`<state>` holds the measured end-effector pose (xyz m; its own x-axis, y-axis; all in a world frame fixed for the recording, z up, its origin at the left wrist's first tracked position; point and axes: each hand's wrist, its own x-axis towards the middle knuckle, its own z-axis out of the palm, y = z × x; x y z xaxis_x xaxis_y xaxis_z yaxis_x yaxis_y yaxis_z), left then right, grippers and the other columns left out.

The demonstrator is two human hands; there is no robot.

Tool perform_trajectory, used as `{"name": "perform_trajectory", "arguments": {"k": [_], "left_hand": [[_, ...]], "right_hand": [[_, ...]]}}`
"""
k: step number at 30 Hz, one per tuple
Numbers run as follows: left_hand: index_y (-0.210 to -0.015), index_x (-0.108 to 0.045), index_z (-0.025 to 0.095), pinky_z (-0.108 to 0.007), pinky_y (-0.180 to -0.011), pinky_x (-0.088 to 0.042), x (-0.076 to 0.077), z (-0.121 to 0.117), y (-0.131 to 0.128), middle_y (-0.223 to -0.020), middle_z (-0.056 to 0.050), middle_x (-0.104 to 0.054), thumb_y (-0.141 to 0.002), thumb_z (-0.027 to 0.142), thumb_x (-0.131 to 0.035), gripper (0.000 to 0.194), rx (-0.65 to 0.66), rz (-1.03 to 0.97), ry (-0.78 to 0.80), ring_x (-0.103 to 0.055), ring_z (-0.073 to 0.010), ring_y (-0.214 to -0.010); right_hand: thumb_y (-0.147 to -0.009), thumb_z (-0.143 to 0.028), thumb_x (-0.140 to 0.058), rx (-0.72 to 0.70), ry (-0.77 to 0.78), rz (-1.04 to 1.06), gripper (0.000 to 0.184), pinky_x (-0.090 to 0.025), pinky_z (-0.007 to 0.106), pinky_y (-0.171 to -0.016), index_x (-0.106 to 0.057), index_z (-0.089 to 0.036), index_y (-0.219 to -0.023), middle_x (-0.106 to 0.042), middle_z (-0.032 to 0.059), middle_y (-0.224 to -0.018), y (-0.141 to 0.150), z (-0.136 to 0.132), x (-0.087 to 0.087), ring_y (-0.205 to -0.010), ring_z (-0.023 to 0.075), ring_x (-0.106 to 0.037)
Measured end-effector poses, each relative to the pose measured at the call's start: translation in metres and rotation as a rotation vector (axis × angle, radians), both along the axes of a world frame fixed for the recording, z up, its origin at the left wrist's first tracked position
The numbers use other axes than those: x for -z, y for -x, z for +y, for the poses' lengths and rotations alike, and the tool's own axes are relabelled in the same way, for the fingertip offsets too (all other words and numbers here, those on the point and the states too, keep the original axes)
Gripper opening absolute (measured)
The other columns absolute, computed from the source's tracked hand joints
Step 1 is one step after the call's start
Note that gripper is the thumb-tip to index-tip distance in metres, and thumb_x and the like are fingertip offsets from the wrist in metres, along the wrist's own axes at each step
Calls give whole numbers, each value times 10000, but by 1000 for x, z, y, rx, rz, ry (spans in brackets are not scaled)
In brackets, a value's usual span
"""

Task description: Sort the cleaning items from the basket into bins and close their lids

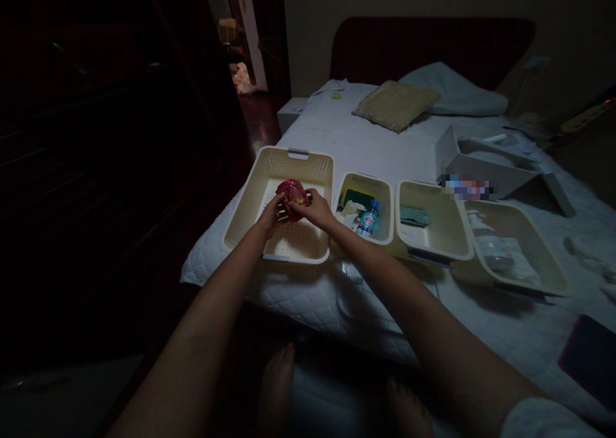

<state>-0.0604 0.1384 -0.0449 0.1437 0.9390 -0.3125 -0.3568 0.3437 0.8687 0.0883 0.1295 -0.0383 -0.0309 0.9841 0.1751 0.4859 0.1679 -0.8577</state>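
Observation:
Between my two hands is a small red packet (292, 193) with a gold pattern, its exact kind hard to make out in the dim light. My left hand (272, 215) grips its left side, and my right hand (317, 208) has its fingers closed on the right side. Both hands hold it above a large cream basket (231, 223) with perforated walls, at the left edge of the bed. Just right of that stands a smaller cream bin (387, 194) with a blue-capped bottle (368, 219), a crumpled white item and something green inside.
Further right, one bin (433, 240) holds a folded green cloth (414, 216); another (548, 277) holds a clear pump bottle (487, 240). Behind them an open white box (481, 162) lies on the bed (308, 297). A cushion (397, 104) rests near the headboard. A dark flat item (590, 358) is at right.

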Motion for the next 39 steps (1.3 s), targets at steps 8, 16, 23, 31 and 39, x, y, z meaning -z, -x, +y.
{"name": "perform_trajectory", "arguments": {"k": [8,16,23,31,39], "left_hand": [[-922,-624,186,-264,-692,-485,2,0,1,-884,-61,-648,-688,409,-669,326,89,26,-41,-607,-156,-744],[-924,-653,163,-262,-681,-485,8,-1,1,-916,-81,-672,-685,433,-680,361,123,-2,-77,-619,-157,-745],[-910,-657,158,-303,-656,-504,24,6,9,-873,-92,-686,-647,482,-688,419,-52,143,-53,-631,-195,-730],[-976,-652,176,-296,-633,-507,15,5,6,-916,-83,-691,-673,463,-658,417,-39,80,-58,-642,-192,-728],[-1056,-625,192,-270,-653,-511,16,7,8,-985,-63,-681,-687,421,-657,435,-59,34,-68,-642,-170,-763]], "right_hand": [[-683,-383,-631,144,-266,-325,495,-425,372,-847,-507,-105,-1074,-536,142,-1026,5,-12,-5,-971,260,-516],[-702,-385,-638,-41,-308,-451,577,-424,369,-852,-462,-109,-1177,-482,148,-1077,4,-19,-2,-986,264,-501],[-800,-366,-495,-109,-189,-262,277,-453,326,-755,-559,-138,-943,-580,96,-900,7,-11,1,-806,196,-554],[-790,-454,-496,49,-22,26,349,-468,304,-703,-554,-154,-960,-618,42,-796,5,3,2,-733,162,-583],[-731,-598,-550,22,175,87,640,-474,328,-784,-466,-133,-1164,-615,135,-1053,7,5,-1,-885,196,-619]]}}
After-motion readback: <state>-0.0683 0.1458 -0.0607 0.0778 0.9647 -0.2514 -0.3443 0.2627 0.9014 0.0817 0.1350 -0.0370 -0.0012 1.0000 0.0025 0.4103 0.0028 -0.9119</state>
